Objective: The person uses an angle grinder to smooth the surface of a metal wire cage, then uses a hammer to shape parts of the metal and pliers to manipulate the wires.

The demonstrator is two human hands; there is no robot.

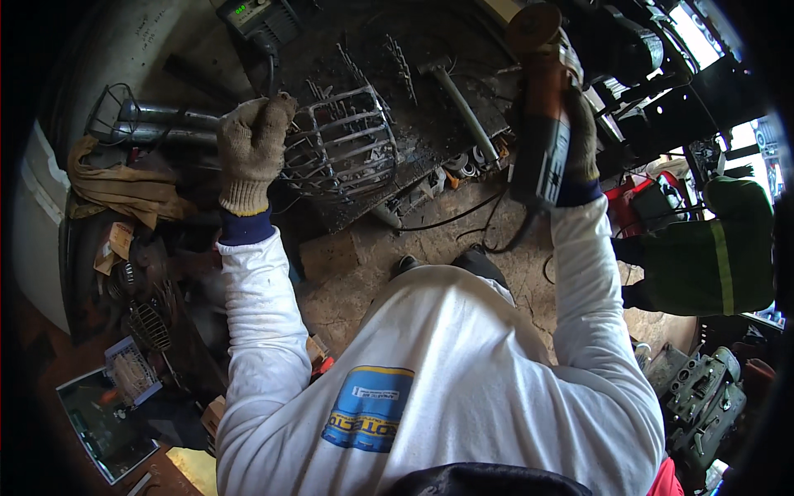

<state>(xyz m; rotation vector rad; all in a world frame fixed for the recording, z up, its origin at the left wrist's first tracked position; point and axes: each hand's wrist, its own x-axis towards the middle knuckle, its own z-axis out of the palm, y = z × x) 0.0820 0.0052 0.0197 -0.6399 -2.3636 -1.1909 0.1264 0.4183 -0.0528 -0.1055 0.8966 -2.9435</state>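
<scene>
My right hand [583, 136], in a knitted glove, is wrapped round an orange and grey angle grinder [543, 107] held up at the right, its round disc at the far end. A cable runs from the grinder's lower end. At the left, my gloved left hand [251, 149] is closed, with its fingertips by the near-left corner of a welded metal-bar basket [351, 145]. What those fingers hold, if anything, is hidden. The basket rests on a dark, dirty workbench [430, 124], apart from the grinder.
A welding machine [258, 16] with a lit green display stands at the back left. A metal tube [467, 114] lies on the bench. Shiny pipes [178, 120] and a brown cloth [124, 186] are at the left. A person in a dark green jacket [711, 256] is at the right.
</scene>
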